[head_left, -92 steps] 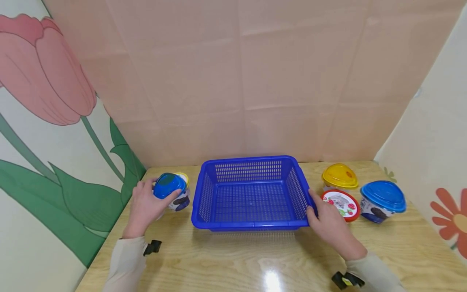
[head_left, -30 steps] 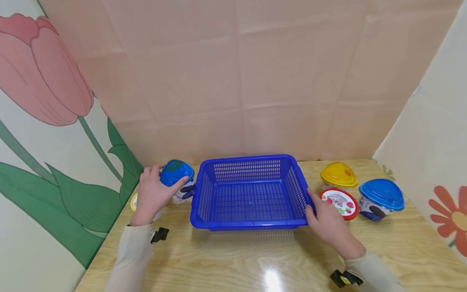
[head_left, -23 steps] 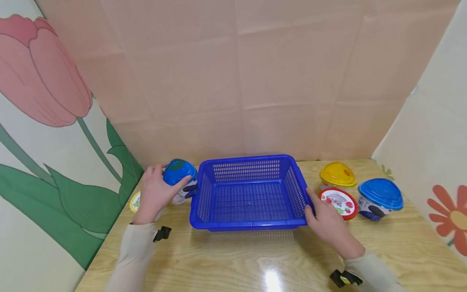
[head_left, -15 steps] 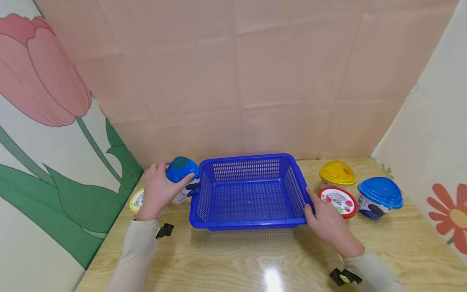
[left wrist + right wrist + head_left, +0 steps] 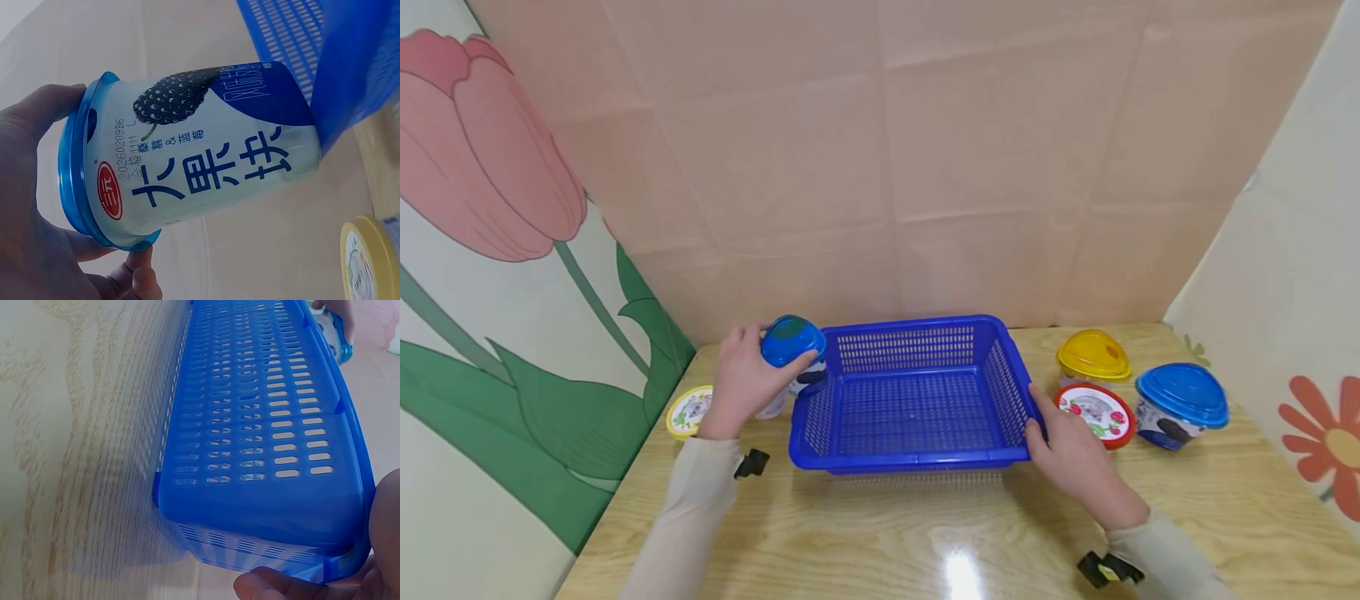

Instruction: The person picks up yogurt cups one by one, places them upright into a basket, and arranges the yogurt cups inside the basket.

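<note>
My left hand (image 5: 741, 383) grips a yogurt cup (image 5: 792, 340) by its blue lid, fingers and thumb around the rim. The cup is raised at the left rim of the blue plastic basket (image 5: 913, 417). In the left wrist view the yogurt cup (image 5: 206, 144) shows a dark mulberry picture and blue lettering, its base close to the basket wall (image 5: 359, 62). My right hand (image 5: 1078, 458) holds the basket's right rim, thumb and fingers pinching it. The right wrist view shows the basket's slotted outer wall (image 5: 250, 412) with fingertips (image 5: 256, 584) under the rim.
A yellow-lidded cup (image 5: 688, 411) stands left of my left hand; a pale cup (image 5: 771, 407) is partly hidden behind that hand. Right of the basket are a yellow-lidded cup (image 5: 1093, 356), a red-lidded cup (image 5: 1096, 415) and a blue-lidded cup (image 5: 1182, 404). A pink-papered wall (image 5: 887, 167) rises behind.
My left hand has lifted the blue-lidded yogurt cup and carried it rightward to the basket's left rim. The yellow-lidded cup at left has come into view. My right hand stays on the rim.
</note>
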The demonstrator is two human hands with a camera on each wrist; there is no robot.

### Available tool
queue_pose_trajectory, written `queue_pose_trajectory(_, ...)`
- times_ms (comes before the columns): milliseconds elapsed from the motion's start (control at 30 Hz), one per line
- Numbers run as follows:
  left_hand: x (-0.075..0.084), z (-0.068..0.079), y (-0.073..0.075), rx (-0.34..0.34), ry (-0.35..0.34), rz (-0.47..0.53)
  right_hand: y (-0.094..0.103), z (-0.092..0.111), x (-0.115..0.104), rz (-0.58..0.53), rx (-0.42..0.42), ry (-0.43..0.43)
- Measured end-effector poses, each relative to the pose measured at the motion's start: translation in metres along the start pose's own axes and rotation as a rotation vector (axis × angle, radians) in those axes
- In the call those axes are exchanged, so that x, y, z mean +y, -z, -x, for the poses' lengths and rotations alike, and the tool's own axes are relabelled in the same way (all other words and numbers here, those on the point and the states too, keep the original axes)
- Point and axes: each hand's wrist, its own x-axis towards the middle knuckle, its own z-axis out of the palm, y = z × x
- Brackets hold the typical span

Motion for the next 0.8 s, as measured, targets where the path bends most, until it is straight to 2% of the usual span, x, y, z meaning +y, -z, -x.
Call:
queue_pose_trajectory(467, 0.013, -0.011, -0.011, -0.029, -0.014, 0.028, 0.001, 0.002, -0.002, 0.009, -0.001, -0.004)
queue_pose_trajectory(800, 0.019, -0.020, -0.017, -0.066, 0.013, 0.027, 0.001, 0.002, -0.003, 0.024, 0.012, 0.017)
